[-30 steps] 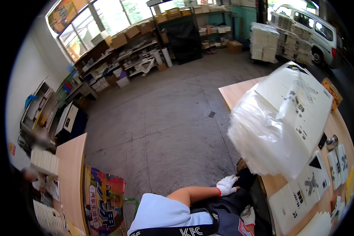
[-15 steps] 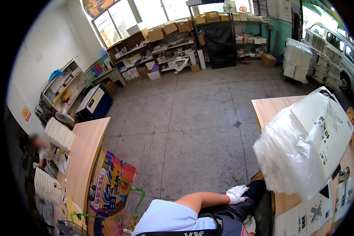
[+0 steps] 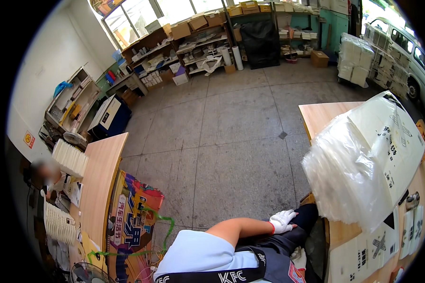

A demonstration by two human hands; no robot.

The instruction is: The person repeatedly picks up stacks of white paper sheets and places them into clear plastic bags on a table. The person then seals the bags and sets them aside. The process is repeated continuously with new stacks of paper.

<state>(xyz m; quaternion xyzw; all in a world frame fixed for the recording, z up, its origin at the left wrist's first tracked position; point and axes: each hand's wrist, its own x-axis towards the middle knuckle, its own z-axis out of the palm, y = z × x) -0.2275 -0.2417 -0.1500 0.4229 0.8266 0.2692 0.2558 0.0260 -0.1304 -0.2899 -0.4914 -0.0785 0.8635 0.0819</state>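
My left hand (image 3: pixel 282 221), in a white knit glove with a red cuff, lies on my dark trouser leg (image 3: pixel 308 217). Its fingers are stretched out, with nothing held. Lower down, my right hand (image 3: pixel 297 258), also in a white glove, shows only in part beside my lap, and its fingers are mostly hidden. Right of both hands, a wooden-topped table (image 3: pixel 347 238) carries a stack of clear plastic bags (image 3: pixel 342 179). A large white printed bag (image 3: pixel 392 141) lies partly beneath it, and white printed packages (image 3: pixel 363 254) lie nearer me.
Left, a second table (image 3: pixel 101 160) holds stacked white items (image 3: pixel 71 158); a person (image 3: pixel 49 177) sits behind it. A colourful printed panel (image 3: pixel 134 212) and green strap (image 3: pixel 167 219) are below. Shelves (image 3: pixel 203 52), wrapped stacks (image 3: pixel 356 59) and a van (image 3: pixel 411 59) stand beyond the grey floor (image 3: pixel 231 122).
The view has tilted down slightly, so the room sits higher in the picture. My left hand stays on my leg, and my right hand remains low beside my lap.
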